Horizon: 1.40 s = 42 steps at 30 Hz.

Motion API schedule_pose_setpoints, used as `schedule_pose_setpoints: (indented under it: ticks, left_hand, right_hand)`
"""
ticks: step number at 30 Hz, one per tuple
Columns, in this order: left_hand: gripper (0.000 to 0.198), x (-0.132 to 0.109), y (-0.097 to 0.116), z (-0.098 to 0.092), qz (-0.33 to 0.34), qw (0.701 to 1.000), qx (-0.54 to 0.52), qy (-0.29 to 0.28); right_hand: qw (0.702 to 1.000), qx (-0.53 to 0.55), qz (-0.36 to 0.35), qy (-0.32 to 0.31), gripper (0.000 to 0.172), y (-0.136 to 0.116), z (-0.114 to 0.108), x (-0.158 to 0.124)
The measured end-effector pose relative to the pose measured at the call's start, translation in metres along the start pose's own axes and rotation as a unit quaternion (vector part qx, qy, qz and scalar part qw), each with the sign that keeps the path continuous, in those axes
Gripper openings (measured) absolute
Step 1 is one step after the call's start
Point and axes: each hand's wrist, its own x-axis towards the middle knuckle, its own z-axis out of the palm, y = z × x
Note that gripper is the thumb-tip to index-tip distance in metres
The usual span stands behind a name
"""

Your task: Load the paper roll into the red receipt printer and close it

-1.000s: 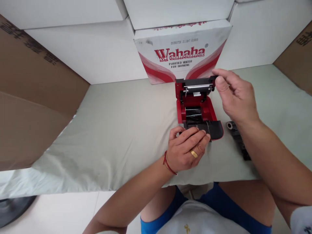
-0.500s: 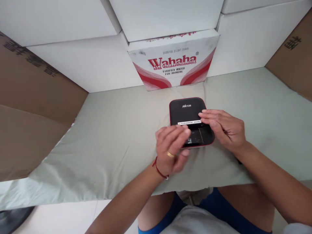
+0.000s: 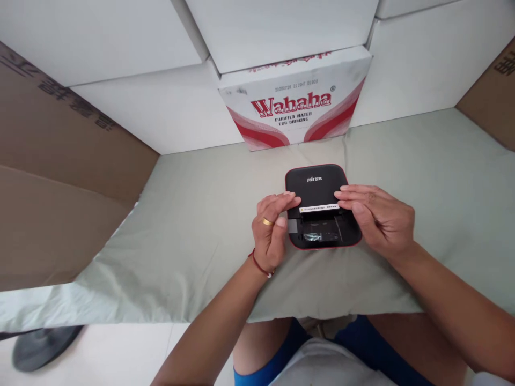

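A flat black device [image 3: 316,187] with rounded corners and a thin red edge lies on the cloth. Pale lettering marks its far part, and a white warning sticker [image 3: 319,208] crosses its middle. Below the sticker is a dark recess with a shiny clear film [image 3: 319,230]. My left hand [image 3: 271,228], wearing a gold ring and a red bracelet, grips the device's left side, fingertips on top and thumb by the edge. On the opposite side my right hand [image 3: 378,217] holds it, fingertips on the top face and thumb along the right edge.
Behind the device stands a white and red Wahaha water carton [image 3: 295,118] against stacked white boxes [image 3: 132,112]. Brown cardboard [image 3: 72,214] rises at the left, with more cardboard [image 3: 494,102] at the right. Pale green cloth [image 3: 201,225] covers the table; its front edge hangs above my legs.
My left hand has moved from over the recess to the device's left side, uncovering the film and the near left corner. My right hand stays on the right side. The view has shifted slightly.
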Motion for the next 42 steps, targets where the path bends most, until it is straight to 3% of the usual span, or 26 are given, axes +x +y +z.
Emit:
schedule_pose_setpoints:
  ticks: [7,11,16,20,27,34,37,40,42]
  left_hand:
    - [0.042,-0.003,-0.003,-0.001,0.033,0.999,0.037,-0.004]
    - [0.036,-0.004,-0.014,-0.001,-0.064,0.995,-0.070,-0.004]
    - [0.066,-0.004,-0.025,0.006,-0.129,0.956,-0.262,0.013]
    - [0.090,0.000,-0.023,0.009,-0.194,0.928,-0.318,0.001]
    - [0.110,-0.002,-0.022,0.008,-0.289,0.868,-0.399,-0.058]
    - [0.118,-0.005,-0.029,0.013,-0.289,0.865,-0.402,-0.075]
    - [0.114,-0.003,-0.027,0.017,-0.286,0.857,-0.424,-0.069]
    - [0.092,0.001,-0.025,0.021,-0.295,0.847,-0.438,-0.055]
    - [0.079,0.004,-0.026,0.022,-0.307,0.850,-0.427,-0.043]
  right_hand:
    - [1.000,-0.021,-0.004,0.003,0.026,-0.002,0.002,0.000]
    - [1.000,0.005,-0.021,-0.018,0.029,-0.006,-0.001,-0.004]
    - [0.993,0.002,-0.106,-0.045,0.043,-0.019,-0.002,-0.013]
    - [0.992,-0.010,-0.126,-0.026,0.042,-0.022,-0.001,-0.015]
    - [0.991,-0.024,-0.130,-0.033,0.029,-0.024,-0.005,-0.012]
    - [0.986,0.000,-0.158,-0.058,0.017,-0.021,-0.008,-0.012]
    - [0.985,0.064,-0.120,-0.105,0.017,-0.024,-0.019,0.000]
    - [0.984,0.066,0.032,-0.160,0.022,-0.024,-0.028,0.028]
    - [0.971,-0.007,0.113,-0.208,0.025,-0.020,-0.025,0.051]
